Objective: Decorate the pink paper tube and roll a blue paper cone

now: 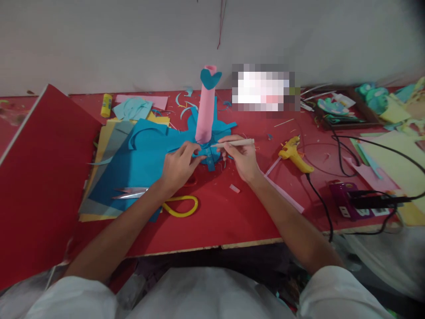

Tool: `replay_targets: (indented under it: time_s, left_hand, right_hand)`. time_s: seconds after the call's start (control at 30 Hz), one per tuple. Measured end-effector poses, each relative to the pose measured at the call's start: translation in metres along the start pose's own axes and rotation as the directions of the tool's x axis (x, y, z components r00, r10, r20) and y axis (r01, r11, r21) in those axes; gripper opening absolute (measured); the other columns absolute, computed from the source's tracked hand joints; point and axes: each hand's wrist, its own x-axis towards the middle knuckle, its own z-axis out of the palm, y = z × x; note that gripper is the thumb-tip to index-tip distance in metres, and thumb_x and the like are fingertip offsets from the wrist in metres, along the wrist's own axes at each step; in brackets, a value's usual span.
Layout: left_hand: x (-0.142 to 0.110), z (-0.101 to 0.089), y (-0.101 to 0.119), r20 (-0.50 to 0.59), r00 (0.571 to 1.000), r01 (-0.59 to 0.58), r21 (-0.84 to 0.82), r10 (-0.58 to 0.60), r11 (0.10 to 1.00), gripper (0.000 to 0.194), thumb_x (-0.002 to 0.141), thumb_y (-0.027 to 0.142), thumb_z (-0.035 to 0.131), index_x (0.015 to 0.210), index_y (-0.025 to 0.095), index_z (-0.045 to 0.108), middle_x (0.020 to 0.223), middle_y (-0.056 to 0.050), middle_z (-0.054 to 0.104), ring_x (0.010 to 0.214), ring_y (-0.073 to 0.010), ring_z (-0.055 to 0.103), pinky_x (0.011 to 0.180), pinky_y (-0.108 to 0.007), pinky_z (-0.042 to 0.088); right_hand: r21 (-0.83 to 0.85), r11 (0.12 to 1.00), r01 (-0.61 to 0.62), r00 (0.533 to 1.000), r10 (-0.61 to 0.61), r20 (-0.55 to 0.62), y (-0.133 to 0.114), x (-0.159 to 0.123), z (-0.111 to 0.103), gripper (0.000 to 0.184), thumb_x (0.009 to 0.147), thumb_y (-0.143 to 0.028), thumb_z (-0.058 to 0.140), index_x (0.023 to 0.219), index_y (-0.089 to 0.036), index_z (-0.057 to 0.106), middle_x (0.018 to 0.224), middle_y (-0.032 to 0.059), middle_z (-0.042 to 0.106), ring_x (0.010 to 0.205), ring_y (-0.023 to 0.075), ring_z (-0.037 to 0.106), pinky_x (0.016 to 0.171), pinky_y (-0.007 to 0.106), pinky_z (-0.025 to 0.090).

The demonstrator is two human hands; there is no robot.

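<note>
My right hand [242,159] is closed around a slim beige pen [237,143], held with its tip pointing left over the blue paper base [221,128]. That base is cut with flaps reaching out around its edge. A pink paper tube [206,108] rises upright from it, with a blue heart [210,78] at its top. At the base's left front edge, my left hand [181,164] has its thumb and bent fingers on the blue paper. Scissors with yellow handles [181,214] lie partly beneath my left forearm, blades on a stack of blue sheets [142,159].
A yellow glue gun [295,155] with a black cord lies to the right, near a purple box [347,201]. Further back sits a tray of craft supplies [368,122]. A yellow glue stick [106,105] and a red board [43,186] are at left. Paper scraps litter the red table [226,226].
</note>
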Motion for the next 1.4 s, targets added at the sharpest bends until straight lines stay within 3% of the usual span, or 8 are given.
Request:
replay_targets:
  time_s: [0.13,0.37,0.5,0.63,0.9,1.17,1.4]
  left_hand:
    - [0.005,0.003,-0.003,0.115,0.989,0.088,0.022,-0.089,0.996,0.022,0.102,0.025,0.061,0.119,0.022,0.074,0.106,-0.008,0.079,0.085,-0.0191,0.073,0.070,-0.028,0.052]
    - [0.007,0.008,-0.014,0.297,0.955,0.035,-0.105,-0.002,0.994,0.037,0.090,0.010,0.054,0.112,0.024,0.080,0.107,-0.004,0.082,0.093,-0.0208,0.075,0.080,-0.030,0.056]
    - [0.005,0.007,-0.015,0.317,0.947,-0.020,-0.093,0.049,0.995,0.039,0.090,0.010,0.052,0.110,0.026,0.082,0.103,-0.003,0.081,0.087,-0.0197,0.074,0.074,-0.028,0.054]
    - [0.004,0.007,-0.015,0.316,0.946,-0.048,-0.084,0.072,0.995,0.038,0.092,0.011,0.052,0.108,0.027,0.083,0.100,-0.002,0.080,0.084,-0.0191,0.073,0.070,-0.028,0.052]
    - [0.004,0.007,-0.015,0.322,0.941,-0.082,-0.095,0.109,0.992,0.038,0.090,0.010,0.052,0.105,0.028,0.083,0.098,-0.002,0.080,0.083,-0.0188,0.073,0.068,-0.028,0.050]
    - [0.003,0.007,-0.013,0.325,0.942,-0.069,-0.061,0.085,0.996,0.038,0.090,0.010,0.053,0.105,0.028,0.084,0.098,-0.002,0.081,0.080,-0.0185,0.073,0.066,-0.028,0.049]
    - [0.006,0.003,-0.010,0.384,0.922,-0.038,-0.052,0.055,0.998,0.039,0.091,0.011,0.051,0.107,0.026,0.084,0.101,-0.003,0.081,0.087,-0.0194,0.074,0.070,-0.028,0.050]
  right_hand:
    - [-0.154,0.987,0.038,0.999,-0.032,0.042,-0.001,0.010,-0.010,0.027,0.090,-0.052,0.078,0.100,-0.027,0.079,0.090,0.0025,0.079,0.071,0.0171,0.070,0.064,0.033,0.059]
    - [-0.360,0.932,0.025,0.998,-0.001,0.067,0.009,0.011,-0.006,0.017,0.090,-0.039,0.072,0.084,-0.023,0.067,0.073,-0.0002,0.071,0.063,0.0153,0.062,0.057,0.029,0.045]
    - [-0.413,0.911,0.006,0.988,0.058,0.143,0.006,0.007,-0.009,0.024,0.092,-0.038,0.066,0.075,-0.023,0.058,0.062,-0.0035,0.061,0.056,0.0128,0.052,0.054,0.028,0.036]
    - [-0.446,0.895,0.028,0.973,0.077,0.216,0.002,0.005,-0.011,0.027,0.094,-0.038,0.064,0.073,-0.023,0.056,0.064,-0.0028,0.060,0.059,0.0130,0.051,0.056,0.028,0.036]
    - [-0.408,0.913,-0.016,0.956,0.134,0.262,0.004,0.004,-0.009,0.036,0.092,-0.055,0.070,0.079,-0.022,0.061,0.067,-0.0005,0.068,0.060,0.0145,0.058,0.056,0.028,0.039]
    - [-0.510,0.858,0.058,0.971,0.070,0.228,0.003,0.003,-0.008,0.029,0.094,-0.041,0.068,0.074,-0.022,0.060,0.069,-0.0006,0.068,0.063,0.0142,0.056,0.060,0.029,0.039]
    - [-0.473,0.881,0.031,0.961,0.103,0.256,0.004,0.003,-0.008,0.027,0.092,-0.043,0.067,0.076,-0.022,0.062,0.067,-0.0002,0.068,0.062,0.0146,0.057,0.060,0.028,0.039]
